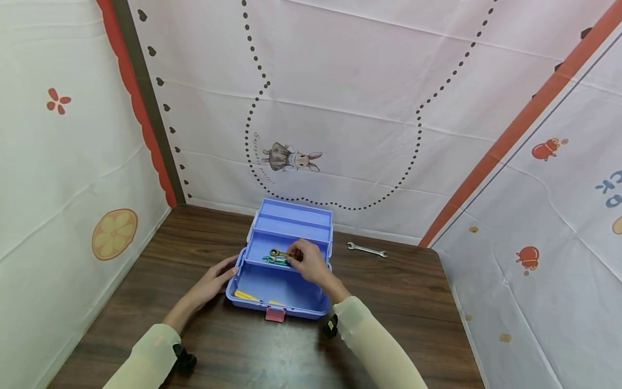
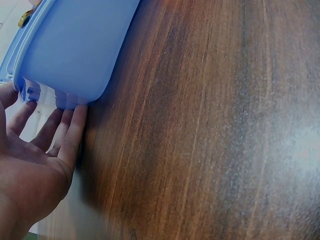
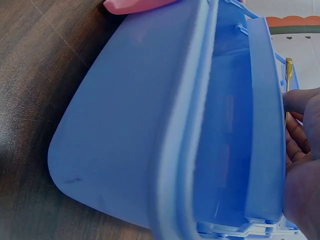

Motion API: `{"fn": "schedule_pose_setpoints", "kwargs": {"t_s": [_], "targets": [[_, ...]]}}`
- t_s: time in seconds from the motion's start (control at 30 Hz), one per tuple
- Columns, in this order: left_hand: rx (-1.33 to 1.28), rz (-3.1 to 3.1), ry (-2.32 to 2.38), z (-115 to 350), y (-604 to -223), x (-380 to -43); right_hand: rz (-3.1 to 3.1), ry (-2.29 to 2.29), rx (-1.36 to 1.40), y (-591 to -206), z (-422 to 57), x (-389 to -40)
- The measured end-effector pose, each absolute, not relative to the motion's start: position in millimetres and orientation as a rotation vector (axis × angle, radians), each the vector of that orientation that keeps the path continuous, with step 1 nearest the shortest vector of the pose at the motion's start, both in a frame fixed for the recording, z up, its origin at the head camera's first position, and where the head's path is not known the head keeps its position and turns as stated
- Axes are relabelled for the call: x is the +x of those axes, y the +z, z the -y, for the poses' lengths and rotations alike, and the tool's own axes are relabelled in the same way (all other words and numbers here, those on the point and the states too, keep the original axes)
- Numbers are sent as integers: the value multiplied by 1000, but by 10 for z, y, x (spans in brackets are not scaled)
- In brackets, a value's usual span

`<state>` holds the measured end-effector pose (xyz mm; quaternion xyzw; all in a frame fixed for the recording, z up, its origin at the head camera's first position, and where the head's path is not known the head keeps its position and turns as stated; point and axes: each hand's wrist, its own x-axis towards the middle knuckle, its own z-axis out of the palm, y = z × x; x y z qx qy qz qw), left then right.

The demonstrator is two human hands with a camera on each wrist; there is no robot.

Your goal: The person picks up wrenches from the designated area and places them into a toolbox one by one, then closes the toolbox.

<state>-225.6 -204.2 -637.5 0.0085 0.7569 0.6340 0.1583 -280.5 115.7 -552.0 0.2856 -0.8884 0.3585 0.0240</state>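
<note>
A blue plastic toolbox [image 1: 301, 312] stands on the table, its lid tilted back and its upper tray [image 1: 262, 242] raised. My right hand [image 1: 309, 263] pinches a gold-coloured ratchet wrench [image 1: 276, 252] over that tray; its ring end sticks out to the left. Beneath it in the tray lie small green and silver wrenches [image 1: 274, 260], partly hidden by the hand. My left hand [image 2: 37, 170] rests with extended fingertips against the toolbox's left side wall [image 2: 75, 50]. In the right wrist view, part of the gold wrench [image 3: 288, 70] shows beyond the tray's wall.
A silver open-end wrench [image 1: 366, 249] lies on the brown wooden table [image 1: 389, 302] to the right of the box. Yellow pieces [image 1: 246, 295] lie in the box's lower compartment. A pink latch [image 1: 275, 314] hangs at the front. Printed cloth walls [image 1: 340, 151] stand behind and at both sides.
</note>
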Motion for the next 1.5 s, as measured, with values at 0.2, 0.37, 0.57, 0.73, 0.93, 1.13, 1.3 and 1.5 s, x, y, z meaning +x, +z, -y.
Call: {"fn": "schedule_pose_setpoints", "kwargs": {"t_s": [0.2, 0.37, 0.57, 0.73, 0.93, 1.13, 1.3, 1.5], "targets": [[12, -2156, 1817, 2049, -6381, -2253, 2774, 1090, 863, -5548, -1137, -2795], [27, -2166, 1803, 2068, -6385, -2253, 2784, 1078, 842, -5571, -1119, -2796], [33, -2172, 1798, 2081, -6388, -2242, 2789, 1087, 831, -5568, -1104, -2783], [43, -2168, 1811, 2087, -6383, -2229, 2801, 1093, 838, -5573, -1103, -2781], [46, -2162, 1815, 2081, -6382, -2223, 2802, 1096, 853, -5585, -1112, -2794], [35, -2148, 1818, 2073, -6365, -2230, 2812, 1091, 844, -5581, -1117, -2802], [42, -2139, 1818, 2064, -6362, -2233, 2809, 1085, 848, -5575, -1124, -2803], [44, -2141, 1823, 2064, -6389, -2253, 2772, 1120, 868, -5572, -1152, -2795]]}}
